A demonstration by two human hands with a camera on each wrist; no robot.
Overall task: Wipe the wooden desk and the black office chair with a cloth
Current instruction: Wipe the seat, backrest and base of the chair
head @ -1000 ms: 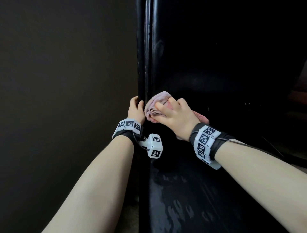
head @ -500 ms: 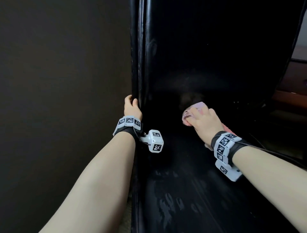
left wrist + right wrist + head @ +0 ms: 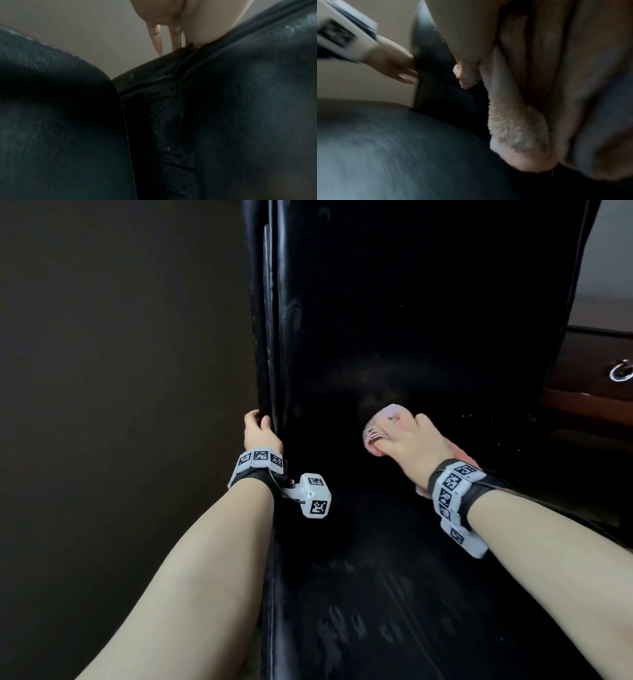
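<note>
Change: compared with a second ago, the right hand (image 3: 409, 448) is carrying the pink cloth (image 3: 383, 422) away from the left edge of the chair (image 3: 428, 320) and out toward the middle of the dark surface; half a second ago it was already near this spot, so the sweep is slowing or turning here.

Right hand: its fingers are lying over the bunched cloth and pressing it against the black chair; the right wrist view is showing the thumb and fingers curling round a thick fold of it (image 3: 513, 121), so the hand is clamped on the cloth.

Left hand: the left hand (image 3: 260, 433) is gripping the chair's left edge as it was a second ago, fingers wrapped round the rim, thumb on the near side. It is probably steadying the chair against the wiping push.

Cloth: it is sitting under the right hand, touching the chair, well apart from the left hand.

Chair: dull smears are showing on the lower part nearest the camera (image 3: 342, 628).

Bench: only a brown wooden corner with a metal ring pull (image 3: 621, 373) is showing at the right, beyond the chair.

Meaning for the task: the chair wiping is looking under way, with the left strip likely covered and the centre and right side left to do. Whether the bench is wiped I cannot tell.
</note>
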